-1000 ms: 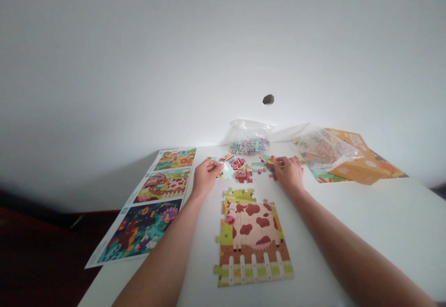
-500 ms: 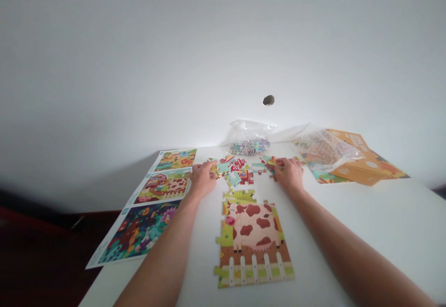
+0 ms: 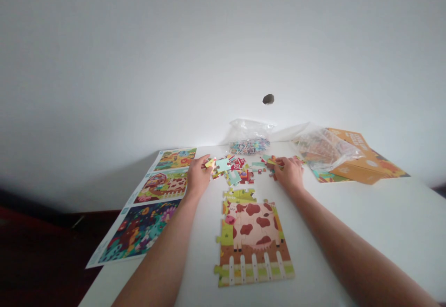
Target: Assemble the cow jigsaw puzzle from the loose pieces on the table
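Note:
My left hand is closed on a small yellowish puzzle piece, pinched at the left edge of a loose pile of puzzle pieces. Across the pile, my right hand has its fingers curled over a second cluster of pieces, closed on a piece that its fingers partly hide. Nearer to me lies a partly joined puzzle of a spotted cow behind a white fence. Its left side shows open tabs, and a green strip joins its top left.
A sheet with three printed pictures lies to the left. By the wall stands a clear bag of pieces. Another clear bag rests on an orange box at the right. The wall has a hole.
My left hand has drawn back slightly to the left and lifted a yellowish puzzle piece off the pile's edge. My right hand has stayed almost still.

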Motion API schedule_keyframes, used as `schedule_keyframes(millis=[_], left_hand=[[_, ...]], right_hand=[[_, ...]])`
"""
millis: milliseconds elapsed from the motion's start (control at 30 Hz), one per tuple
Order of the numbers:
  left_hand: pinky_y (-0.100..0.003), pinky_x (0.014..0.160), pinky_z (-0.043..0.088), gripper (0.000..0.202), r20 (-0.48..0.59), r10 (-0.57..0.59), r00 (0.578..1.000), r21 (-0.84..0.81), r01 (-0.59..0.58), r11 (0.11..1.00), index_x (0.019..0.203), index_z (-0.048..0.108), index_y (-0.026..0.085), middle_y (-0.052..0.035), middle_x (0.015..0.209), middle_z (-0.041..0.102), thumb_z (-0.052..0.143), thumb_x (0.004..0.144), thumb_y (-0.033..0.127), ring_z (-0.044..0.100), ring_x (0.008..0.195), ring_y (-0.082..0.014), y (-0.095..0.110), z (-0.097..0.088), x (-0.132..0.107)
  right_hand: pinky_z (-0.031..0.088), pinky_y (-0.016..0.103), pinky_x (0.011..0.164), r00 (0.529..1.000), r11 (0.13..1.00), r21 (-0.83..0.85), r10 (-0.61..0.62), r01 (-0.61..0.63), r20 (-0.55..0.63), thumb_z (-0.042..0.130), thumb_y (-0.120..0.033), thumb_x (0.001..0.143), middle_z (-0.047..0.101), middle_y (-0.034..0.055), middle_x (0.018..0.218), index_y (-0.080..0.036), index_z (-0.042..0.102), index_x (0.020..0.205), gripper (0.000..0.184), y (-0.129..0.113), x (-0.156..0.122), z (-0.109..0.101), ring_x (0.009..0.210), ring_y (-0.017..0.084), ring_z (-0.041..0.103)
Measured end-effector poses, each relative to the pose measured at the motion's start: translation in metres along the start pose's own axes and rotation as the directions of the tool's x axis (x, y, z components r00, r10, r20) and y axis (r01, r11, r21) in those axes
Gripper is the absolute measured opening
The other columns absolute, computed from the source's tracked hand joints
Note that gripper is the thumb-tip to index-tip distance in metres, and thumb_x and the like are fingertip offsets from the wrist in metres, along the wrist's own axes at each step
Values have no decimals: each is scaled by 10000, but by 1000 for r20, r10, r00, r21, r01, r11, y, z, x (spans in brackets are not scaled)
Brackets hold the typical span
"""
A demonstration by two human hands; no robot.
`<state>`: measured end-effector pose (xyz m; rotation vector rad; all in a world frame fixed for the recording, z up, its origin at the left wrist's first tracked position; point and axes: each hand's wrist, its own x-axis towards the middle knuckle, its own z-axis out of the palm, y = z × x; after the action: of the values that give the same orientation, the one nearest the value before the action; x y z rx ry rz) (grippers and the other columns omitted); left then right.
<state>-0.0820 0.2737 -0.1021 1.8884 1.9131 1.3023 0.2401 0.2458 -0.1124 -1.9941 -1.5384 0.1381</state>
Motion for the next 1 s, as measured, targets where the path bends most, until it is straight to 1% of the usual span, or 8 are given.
schedule_keyframes(millis=[200,367,500,667,733,833,900,1000], left_hand=[[-253,606,540,317,-159,-253,954,-289,200,936,1030,745,151,-34,800,700,652,744,249,635,642,-153,1,-3,3],[-211,454,484,287,-103,-391,915,-502,291,814,970,709,154,-31,812,705,702,735,320,631,547,-133,8,0,-1],[-230,533,556,269,-62,-386,921,-584,280,762,1004,636,155,-50,939,683,668,793,320,704,697,-162,-3,10,2],[-280,637,603,300,-27,-376,926,-505,312,805,1111,617,161,-63,981,680,600,812,156,701,687,-148,-15,14,5],[-296,705,605,350,-13,-328,945,-418,293,860,1149,633,184,-67,1033,682,578,810,123,700,732,-150,-15,11,4],[-337,905,561,376,-3,-114,993,-104,113,988,1134,692,227,-68,1145,665,588,790,114,664,983,-195,-8,6,0],[-393,1047,474,303,41,18,999,107,-22,994,1056,744,243,-78,1164,652,650,776,175,567,1179,-250,-1,3,-3],[-470,1096,402,332,138,3,990,355,-52,934,1032,767,250,-106,1213,619,762,712,339,492,1244,-329,9,-1,-9]], right_hand=[[349,417,943,1000,1000,-1,2,-2,-2,559,-277,853,673,88,1123,-246,709,1090,283,-1,0,0,1171,305,500],[350,417,943,1000,1000,-1,10,-10,10,561,-266,850,671,86,1135,-250,712,1086,280,-2,-1,-2,1175,305,498],[348,417,948,1000,1000,-3,14,-14,15,563,-256,846,673,82,1123,-252,714,1084,282,-3,-1,-3,1173,301,498],[350,415,941,1000,1000,-13,15,-15,12,566,-256,842,672,81,1117,-253,715,1068,271,-2,0,-2,1175,302,496],[353,411,933,1000,1000,-16,11,-11,12,567,-254,841,671,86,1116,-245,717,1062,267,-2,0,-2,1171,304,499],[353,410,929,1000,1000,-16,5,-5,13,566,-250,840,669,90,1123,-242,717,1071,275,-2,-1,-2,1175,309,497],[355,412,929,1000,1000,-14,5,-4,12,566,-247,839,669,89,1124,-245,717,1077,282,-3,-1,-3,1172,311,498],[359,413,927,1000,1000,-20,1,-1,11,566,-247,839,673,87,1113,-246,720,1072,279,-2,-1,-3,1163,310,504]])
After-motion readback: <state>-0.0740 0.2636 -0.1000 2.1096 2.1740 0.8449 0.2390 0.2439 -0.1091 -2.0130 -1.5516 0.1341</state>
